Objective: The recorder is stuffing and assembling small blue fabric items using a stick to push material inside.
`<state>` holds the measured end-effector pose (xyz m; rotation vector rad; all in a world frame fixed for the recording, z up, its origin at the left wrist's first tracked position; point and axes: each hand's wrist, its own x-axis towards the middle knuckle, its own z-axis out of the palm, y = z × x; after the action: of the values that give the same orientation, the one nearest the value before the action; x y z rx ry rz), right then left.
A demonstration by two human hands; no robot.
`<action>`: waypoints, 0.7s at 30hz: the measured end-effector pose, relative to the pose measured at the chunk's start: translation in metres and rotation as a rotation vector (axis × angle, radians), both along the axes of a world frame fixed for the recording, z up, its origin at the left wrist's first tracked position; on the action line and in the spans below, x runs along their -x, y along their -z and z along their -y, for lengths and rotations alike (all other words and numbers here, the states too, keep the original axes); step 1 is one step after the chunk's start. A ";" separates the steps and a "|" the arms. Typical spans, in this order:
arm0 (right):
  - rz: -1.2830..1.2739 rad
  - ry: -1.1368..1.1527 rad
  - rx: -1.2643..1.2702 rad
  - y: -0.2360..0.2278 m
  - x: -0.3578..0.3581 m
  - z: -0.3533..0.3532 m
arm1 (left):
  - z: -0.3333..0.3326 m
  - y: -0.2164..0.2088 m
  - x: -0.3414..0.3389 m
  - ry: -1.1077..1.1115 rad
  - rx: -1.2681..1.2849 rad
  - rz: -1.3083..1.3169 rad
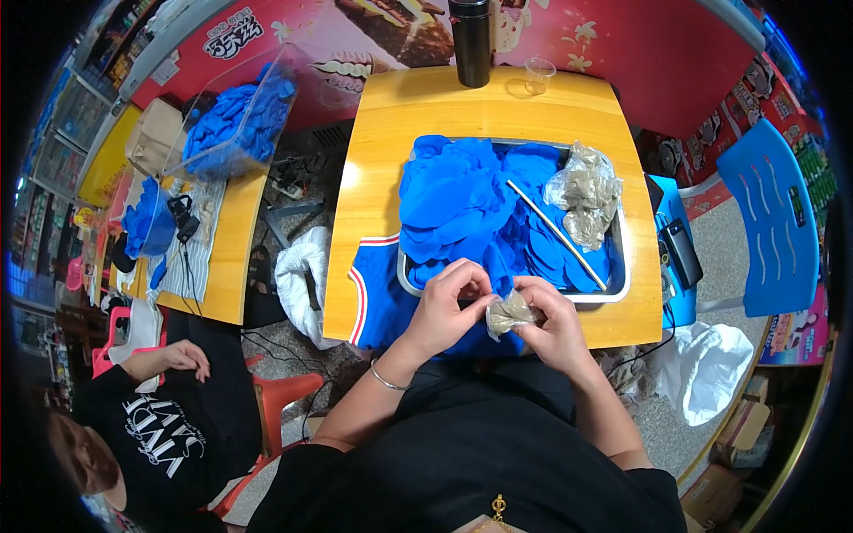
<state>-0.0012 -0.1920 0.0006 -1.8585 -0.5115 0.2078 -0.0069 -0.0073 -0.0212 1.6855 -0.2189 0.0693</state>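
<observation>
A small clear plastic bag (pixel 511 315) with tan contents is held up at the near edge of the metal tray (pixel 625 258). My left hand (pixel 451 306) pinches its left edge, fingers curled. On the other side, my right hand (pixel 553 322) grips the bag between thumb and fingers. Just behind the bag a blue fabric piece (pixel 499 266) rises between my fingertips; whether I hold it I cannot tell. The tray is heaped with blue fabric pieces (pixel 453 195). A white stick (pixel 557 235) lies slanted over them, beside a larger clear bag (pixel 586 197) with similar tan contents.
Blue cloth with red-white trim (pixel 360 302) lies on the wooden table (pixel 400 102). A black bottle (pixel 471 44) and clear cup (pixel 538 75) stand at the back. Left, a side table holds a clear bin (pixel 240 124); another person (pixel 169 417) sits nearby. A blue chair (pixel 769 218) stands right.
</observation>
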 end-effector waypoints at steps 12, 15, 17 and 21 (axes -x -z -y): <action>-0.111 0.097 -0.045 0.014 -0.004 0.000 | 0.004 -0.002 0.002 -0.031 -0.119 0.089; -0.123 0.086 -0.080 0.017 -0.001 0.000 | 0.007 -0.001 0.000 -0.079 -0.226 0.148; -0.098 0.073 -0.094 0.017 0.000 -0.001 | 0.007 0.000 -0.003 -0.100 -0.267 0.185; -0.156 0.055 -0.100 0.012 0.000 -0.003 | 0.007 0.000 -0.002 -0.125 -0.269 0.162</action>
<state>-0.0017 -0.1890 -0.0117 -1.7404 -0.3571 0.2829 -0.0046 -0.0140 -0.0211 1.9626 -0.2528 0.2815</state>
